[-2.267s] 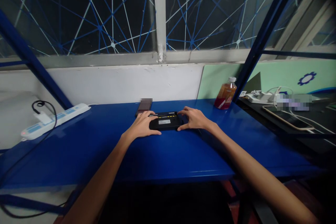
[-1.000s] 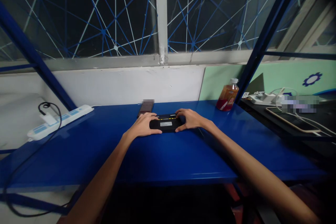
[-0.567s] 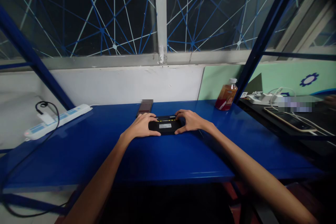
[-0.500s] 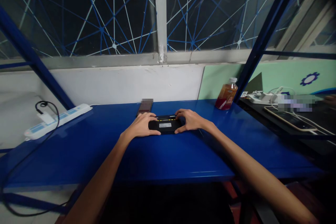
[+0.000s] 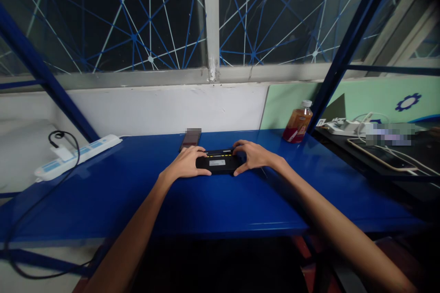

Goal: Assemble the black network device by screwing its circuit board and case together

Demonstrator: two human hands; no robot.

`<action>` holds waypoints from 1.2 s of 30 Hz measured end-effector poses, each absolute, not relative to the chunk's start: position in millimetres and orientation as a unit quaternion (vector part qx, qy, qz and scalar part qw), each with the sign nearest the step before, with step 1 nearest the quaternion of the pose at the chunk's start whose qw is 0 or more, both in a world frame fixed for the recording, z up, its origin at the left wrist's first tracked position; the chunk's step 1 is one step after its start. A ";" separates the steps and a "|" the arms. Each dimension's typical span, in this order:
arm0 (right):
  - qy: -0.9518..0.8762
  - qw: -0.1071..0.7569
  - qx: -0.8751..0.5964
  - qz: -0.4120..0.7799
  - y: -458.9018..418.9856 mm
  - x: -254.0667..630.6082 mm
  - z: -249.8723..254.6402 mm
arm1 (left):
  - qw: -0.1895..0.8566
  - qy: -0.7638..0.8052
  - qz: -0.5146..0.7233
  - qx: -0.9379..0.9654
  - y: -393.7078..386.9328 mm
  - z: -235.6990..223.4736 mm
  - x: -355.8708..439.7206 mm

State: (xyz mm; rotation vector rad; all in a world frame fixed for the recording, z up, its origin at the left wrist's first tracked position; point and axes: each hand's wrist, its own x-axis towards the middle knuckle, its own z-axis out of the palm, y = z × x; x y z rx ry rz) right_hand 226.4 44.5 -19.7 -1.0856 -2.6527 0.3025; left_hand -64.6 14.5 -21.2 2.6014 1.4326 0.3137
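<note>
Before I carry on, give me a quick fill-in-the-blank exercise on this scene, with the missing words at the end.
1. The left hand and the right hand are at opposite ends of the flat black device.
The dashed line along it is ____ in color.
2. The bottle has a ____ cap.
3. The power strip lies toward the ____ end of the table.

Missing words: yellow; white; left.
</note>
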 end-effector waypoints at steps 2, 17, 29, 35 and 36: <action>-0.914 0.127 -0.371 0.104 44.9 227.7 -20.1 | 0.076 0.477 0.106 0.869 14.8 -21.8 -64.9; -0.908 0.170 -0.361 0.128 45.7 226.4 -19.7 | 0.088 0.478 0.125 0.865 13.0 -16.8 -66.8; -0.907 0.185 -0.359 0.121 45.0 227.4 -17.7 | 0.099 0.482 0.146 0.858 14.3 -17.5 -68.2; -0.907 0.197 -0.354 0.117 45.2 227.2 -19.1 | 0.102 0.483 0.149 0.857 16.2 -19.3 -70.2; -0.907 0.198 -0.353 0.117 45.2 227.1 -19.1 | 0.104 0.482 0.149 0.857 16.3 -19.2 -70.5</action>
